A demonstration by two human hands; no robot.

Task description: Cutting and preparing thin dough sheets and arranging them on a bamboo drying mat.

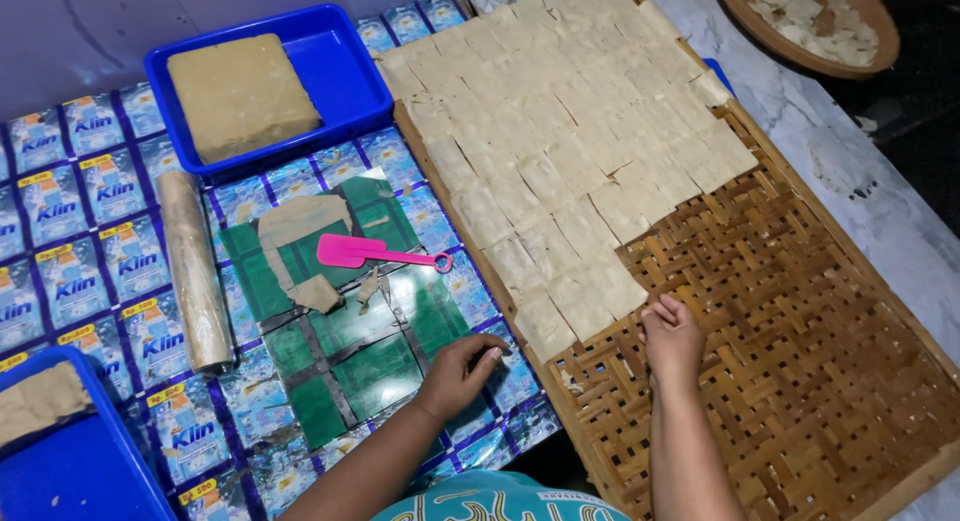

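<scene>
My right hand (672,333) rests on the woven bamboo tray (800,321), its fingers touching the edge of a thin square dough sheet (600,291). Many pale square dough sheets (560,121) lie in rows over the tray's far and left part. My left hand (462,371) sits with curled fingers on a green tiled work board (350,351), holding nothing that I can see. A pink plastic spatula (365,252) lies on that board beside scraps of flattened dough (300,226).
A dough-coated rolling pin (195,271) lies left of the board. A blue tray (330,66) holds a block of dough (240,93). Another blue tray (70,451) with dough is at near left. A round basket (810,26) of pieces stands far right.
</scene>
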